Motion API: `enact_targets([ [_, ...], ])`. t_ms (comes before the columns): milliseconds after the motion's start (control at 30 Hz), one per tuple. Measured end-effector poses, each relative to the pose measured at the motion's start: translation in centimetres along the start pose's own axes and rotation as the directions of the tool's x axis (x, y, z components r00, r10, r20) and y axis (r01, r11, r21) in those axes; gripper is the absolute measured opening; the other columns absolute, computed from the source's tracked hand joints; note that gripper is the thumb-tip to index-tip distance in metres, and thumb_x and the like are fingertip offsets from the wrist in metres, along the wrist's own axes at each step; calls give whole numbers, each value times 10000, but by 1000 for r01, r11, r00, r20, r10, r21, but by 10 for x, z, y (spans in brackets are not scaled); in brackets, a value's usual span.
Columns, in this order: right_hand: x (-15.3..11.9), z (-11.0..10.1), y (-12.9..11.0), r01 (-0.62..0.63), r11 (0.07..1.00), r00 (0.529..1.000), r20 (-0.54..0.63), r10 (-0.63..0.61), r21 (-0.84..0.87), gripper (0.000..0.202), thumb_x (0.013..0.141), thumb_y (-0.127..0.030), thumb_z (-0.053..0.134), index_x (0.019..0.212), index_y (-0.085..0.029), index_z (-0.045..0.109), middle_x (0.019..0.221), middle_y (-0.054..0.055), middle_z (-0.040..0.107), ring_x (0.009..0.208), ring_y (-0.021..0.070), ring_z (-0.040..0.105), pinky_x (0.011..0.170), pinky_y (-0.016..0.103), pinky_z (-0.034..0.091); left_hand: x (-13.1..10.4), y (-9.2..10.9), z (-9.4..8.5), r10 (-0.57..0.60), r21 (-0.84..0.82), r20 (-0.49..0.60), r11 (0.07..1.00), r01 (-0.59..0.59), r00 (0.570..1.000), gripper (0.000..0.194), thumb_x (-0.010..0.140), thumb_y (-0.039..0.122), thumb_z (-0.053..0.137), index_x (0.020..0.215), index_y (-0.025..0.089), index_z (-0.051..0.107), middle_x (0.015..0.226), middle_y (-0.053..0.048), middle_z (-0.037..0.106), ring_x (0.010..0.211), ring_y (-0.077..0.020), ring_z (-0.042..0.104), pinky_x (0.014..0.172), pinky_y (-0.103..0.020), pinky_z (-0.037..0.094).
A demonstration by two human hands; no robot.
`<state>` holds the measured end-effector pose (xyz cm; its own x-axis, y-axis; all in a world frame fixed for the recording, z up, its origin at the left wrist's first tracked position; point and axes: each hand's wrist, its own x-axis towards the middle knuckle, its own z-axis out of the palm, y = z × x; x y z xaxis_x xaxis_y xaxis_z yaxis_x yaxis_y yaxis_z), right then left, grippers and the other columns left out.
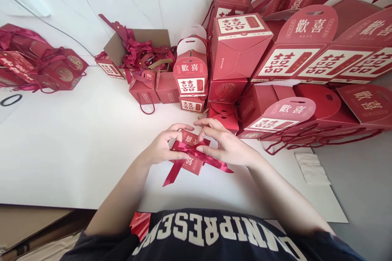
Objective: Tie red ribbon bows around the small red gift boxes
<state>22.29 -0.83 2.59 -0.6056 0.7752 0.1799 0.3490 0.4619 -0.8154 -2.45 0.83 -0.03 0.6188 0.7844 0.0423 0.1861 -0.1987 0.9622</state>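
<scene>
Head view, both hands (196,147) pinching ribbon (196,157), table (76,138) open left

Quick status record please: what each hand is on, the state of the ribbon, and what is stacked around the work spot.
left hand: fingers on the left side of the small red gift box, thumb on the ribbon
right hand: fingers on the box's right side, pinching the dark red ribbon at the knot
ribbon: crosses the box top; two tails trail onto the white table
behind: cardboard box of ribbons
right: stacked red handled gift boxes
far left: flat red boxes
</scene>
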Motion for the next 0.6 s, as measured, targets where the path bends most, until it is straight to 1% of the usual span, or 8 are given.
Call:
enact_targets([
  [67,1,4,2,8,996,999,30,-11,92,107,914,-309,622,901,-210,585,1415,96,450,1335,245,449,1119,409,362,0,-1,0,16,-8,-6,1000,-16,1000,255,667,265,845,717,168,614,1327,-115,517,1282,-290,504,1090,-421,410],
  [167,2,9,5,4,976,998,53,-16,217,107,920,-296,619,859,-210,599,1444,86,456,1373,240,426,1143,416,340,0,-3,0,24,-12,-11,1000,-24,1000,243,669,271,844,739,170,635,1309,-116,520,1296,-294,490,1093,-428,406],
  [233,2,12,8,-13,958,999,39,1,287,130,924,-299,615,831,-208,617,1457,81,457,1377,241,428,1152,428,326,0,-3,0,24,-10,-6,1000,-24,1000,241,669,279,845,759,172,649,1295,-118,531,1299,-297,485,1101,-439,396],
  [333,1,15,12,-25,924,999,-19,35,382,213,927,-329,612,759,-197,614,1473,73,453,1365,248,448,1157,444,315,1,-4,1,25,-19,0,1000,-25,1000,239,663,267,848,746,172,645,1293,-113,534,1275,-290,507,1091,-433,405],
  [400,1,16,14,-21,911,998,-45,43,412,263,926,-357,611,722,-192,612,1486,69,447,1371,261,441,1154,455,317,1,-4,1,28,-28,-2,999,-28,1000,246,657,255,852,707,167,627,1297,-107,534,1245,-281,531,1082,-422,412],
  [500,2,18,16,-14,915,1000,-1,16,403,243,925,-379,611,775,-198,672,1496,68,445,1402,267,400,1161,454,308,2,-5,3,26,-48,2,999,-25,1000,222,661,259,848,752,174,664,1261,-104,543,1243,-282,528,1073,-416,420],
  [567,2,21,18,-18,913,1000,23,9,408,247,927,-390,606,795,-202,697,1488,65,457,1395,260,411,1155,438,321,3,-7,4,21,-65,2,998,-21,1000,229,655,266,851,796,182,691,1193,-98,555,1224,-281,532,1054,-414,437],
  [600,2,22,19,-25,907,1000,19,18,421,273,931,-396,599,766,-199,691,1476,64,470,1381,255,431,1143,428,339,3,-8,4,20,-75,0,997,-20,1000,232,649,267,853,793,181,694,1167,-94,556,1207,-278,541,1047,-413,443],
])
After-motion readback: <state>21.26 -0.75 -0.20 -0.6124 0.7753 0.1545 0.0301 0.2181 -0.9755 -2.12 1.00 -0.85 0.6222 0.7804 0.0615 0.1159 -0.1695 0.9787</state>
